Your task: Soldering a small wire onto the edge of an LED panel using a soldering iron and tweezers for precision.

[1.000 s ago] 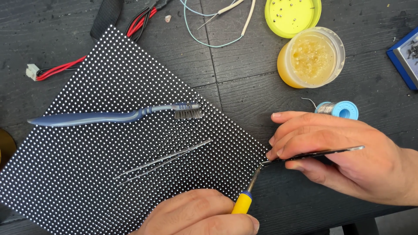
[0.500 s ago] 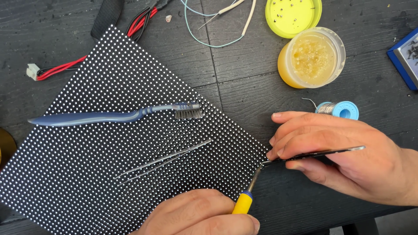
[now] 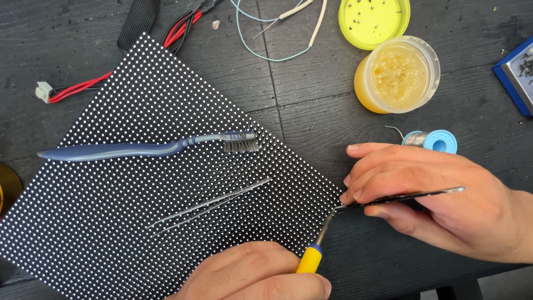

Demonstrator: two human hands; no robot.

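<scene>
A black panel (image 3: pixel 139 200) dotted with a grid of white points lies tilted on the dark wooden table. My right hand (image 3: pixel 438 205) grips black tweezers (image 3: pixel 400 198) whose tips touch the panel's right corner. My left hand (image 3: pixel 255 275), at the bottom edge, holds a yellow-handled tool (image 3: pixel 313 250) with a thin metal tip that meets the same corner beside the tweezer tips. A blue toothbrush (image 3: pixel 144 148) and a second pair of silver tweezers (image 3: pixel 208 205) rest on the panel.
An open jar of yellow paste (image 3: pixel 397 75) and its yellow lid (image 3: pixel 373 19) stand at the back right. A blue spool of solder wire (image 3: pixel 433 140) sits behind my right hand. Red and black wires (image 3: pixel 83 86), a thin cable (image 3: pixel 277 33) and a blue box (image 3: pixel 516 72) lie around.
</scene>
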